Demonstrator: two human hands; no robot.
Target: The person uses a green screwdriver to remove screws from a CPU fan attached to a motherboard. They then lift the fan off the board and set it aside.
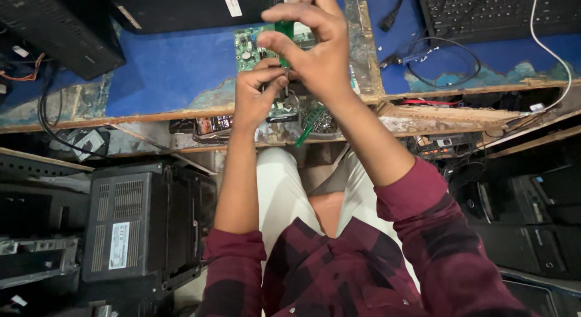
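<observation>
1. Fingers [275,41] of right hand [315,47] curled tight around green screwdriver handle [284,31], tool upright with tip pointing down at circuit board [251,47].
2. Left hand [257,96] closed in a pinch just below, thumb and forefinger pressed at the tool's lower end; cannot tell whether a screw or only the shaft sits between them.
3. Circuit board lying at the near edge of blue workbench [169,72], partly hidden behind both hands, green with small round parts showing on its left portion.
4. Likely trouble, as a judgement: tip slipping off the screw and scratching the board or jabbing the left fingertips, caused by downward pressure with fingers so close to the tip.
5. Further risk: board sliding toward the near edge and dropping onto the lap, given its place right at the lip of the bench and no clamp visible.
6. Small loose parts and a second green strip [308,126] just below the edge, easy to knock off.
7. Bench surface blue, paint worn away to bare wood along the near edge.
8. Black keyboard [484,11] far right, black cable [442,56] looped beside it, white cable [554,50] running down the right side.
9. Black case [54,29] far left; black printer [142,223] low on the near left, among other dark equipment on the floor.
10. Room dim, crowded with electronics on both sides.
</observation>
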